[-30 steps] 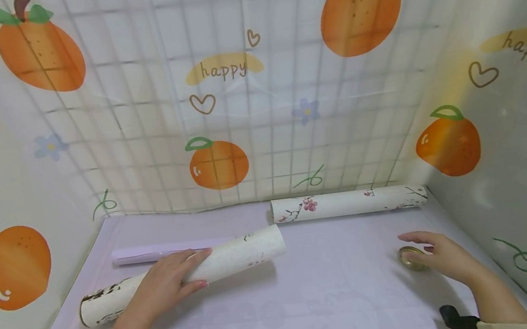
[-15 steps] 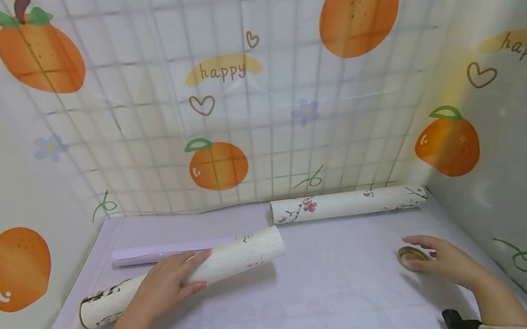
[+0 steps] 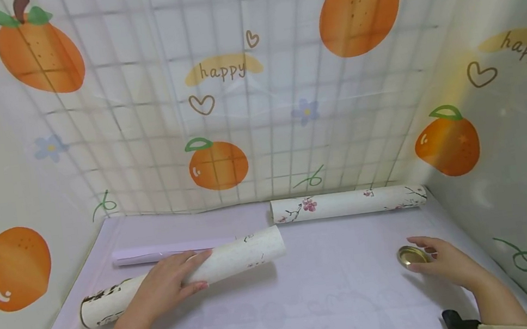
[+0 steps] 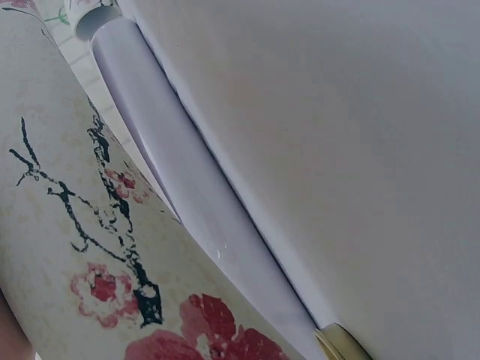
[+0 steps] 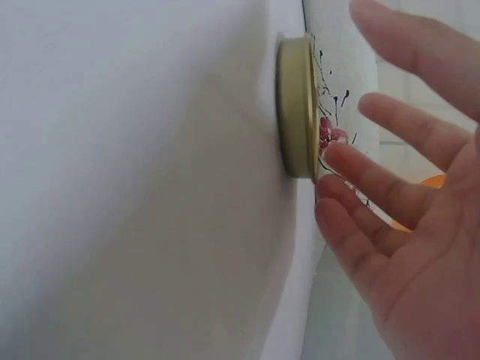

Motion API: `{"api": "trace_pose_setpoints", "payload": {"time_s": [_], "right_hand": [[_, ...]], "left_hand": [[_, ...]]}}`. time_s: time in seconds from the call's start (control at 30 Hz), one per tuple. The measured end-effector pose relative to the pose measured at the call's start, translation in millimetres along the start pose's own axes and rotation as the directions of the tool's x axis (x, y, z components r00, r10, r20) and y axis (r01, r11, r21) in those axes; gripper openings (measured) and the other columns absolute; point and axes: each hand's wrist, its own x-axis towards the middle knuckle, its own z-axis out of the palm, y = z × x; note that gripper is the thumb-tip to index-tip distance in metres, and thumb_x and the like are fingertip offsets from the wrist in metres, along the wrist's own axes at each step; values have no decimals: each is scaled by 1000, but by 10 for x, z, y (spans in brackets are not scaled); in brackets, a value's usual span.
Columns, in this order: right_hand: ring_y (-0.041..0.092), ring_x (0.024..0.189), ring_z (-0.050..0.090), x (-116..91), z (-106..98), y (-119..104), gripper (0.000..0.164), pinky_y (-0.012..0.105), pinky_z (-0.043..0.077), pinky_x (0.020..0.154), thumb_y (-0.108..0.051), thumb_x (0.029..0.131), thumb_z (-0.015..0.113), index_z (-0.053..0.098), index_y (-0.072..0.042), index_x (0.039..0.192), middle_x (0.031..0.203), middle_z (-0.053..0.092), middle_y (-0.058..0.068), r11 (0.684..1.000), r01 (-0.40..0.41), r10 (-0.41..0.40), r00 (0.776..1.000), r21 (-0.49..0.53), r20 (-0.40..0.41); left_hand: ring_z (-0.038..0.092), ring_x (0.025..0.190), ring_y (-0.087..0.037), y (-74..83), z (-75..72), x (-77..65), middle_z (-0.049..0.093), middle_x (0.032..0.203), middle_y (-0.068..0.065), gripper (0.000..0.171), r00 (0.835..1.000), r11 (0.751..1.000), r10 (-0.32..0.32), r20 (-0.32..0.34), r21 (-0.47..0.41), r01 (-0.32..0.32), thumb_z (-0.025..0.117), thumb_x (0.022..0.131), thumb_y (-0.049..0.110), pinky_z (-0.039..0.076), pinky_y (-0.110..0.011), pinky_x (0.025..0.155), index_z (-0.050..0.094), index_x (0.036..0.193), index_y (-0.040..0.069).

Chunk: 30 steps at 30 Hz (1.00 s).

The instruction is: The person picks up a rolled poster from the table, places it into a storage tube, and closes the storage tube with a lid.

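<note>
My left hand (image 3: 167, 286) grips a white paper tube (image 3: 240, 254), printed with dark branches and red blossoms, from above. That tube slants over the table, its right end raised. Its pattern fills the left of the left wrist view. At the right, a round gold lid (image 3: 412, 257) lies on the table, hollow face up. My right hand (image 3: 448, 262) hovers just beside it, the thumb overlapping its near edge in the head view. In the right wrist view the fingers spread loosely past the lid (image 5: 297, 109), with no grip on it.
A second blossom-printed tube (image 3: 347, 203) lies along the back edge. Behind the held tube lies a lavender roll (image 3: 141, 254). A gold-rimmed piece (image 4: 341, 345) shows at the bottom of the left wrist view. Patterned cloth walls (image 3: 218, 120) enclose the table.
My right hand has loosened from the lid and drawn slightly back and to the right. The lid went from tilted to flat on the table. My left hand and its tube stay put.
</note>
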Motion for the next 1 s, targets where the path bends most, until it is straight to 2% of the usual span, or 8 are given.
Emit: {"api": "trace_pose_setpoints", "payload": {"time_s": [0.17,0.53,0.9,1.0], "right_hand": [[41,108,59,46,8,66,83,53,52,85,-35,85,81,44,11,141,129,54,34,1000,-24,24,999,13,32],[47,108,58,135,36,65,81,58,51,88,-35,84,82,47,16,137,125,57,35,999,-11,12,999,-38,37],[38,103,60,187,73,67,76,52,53,84,-27,78,87,53,14,132,121,61,30,999,-15,17,999,-42,46],[36,102,60,183,73,57,75,51,53,83,-28,78,87,54,13,132,120,62,27,998,-19,22,999,-61,45]], "left_hand": [[63,114,-30,5,13,2,64,130,-7,70,1000,1000,10,-10,-7,-10,72,88,51,50,-52,96,47,150,33],[64,111,-30,6,26,4,65,128,-7,70,999,999,32,-28,-1,-32,74,86,50,50,-51,95,49,149,31],[64,110,-28,5,37,0,65,126,-4,71,996,998,67,-57,10,-66,76,84,48,51,-49,94,51,148,30],[64,110,-26,8,39,-1,64,127,-2,71,996,997,75,-55,2,-75,76,84,48,51,-48,94,51,148,30]]}}
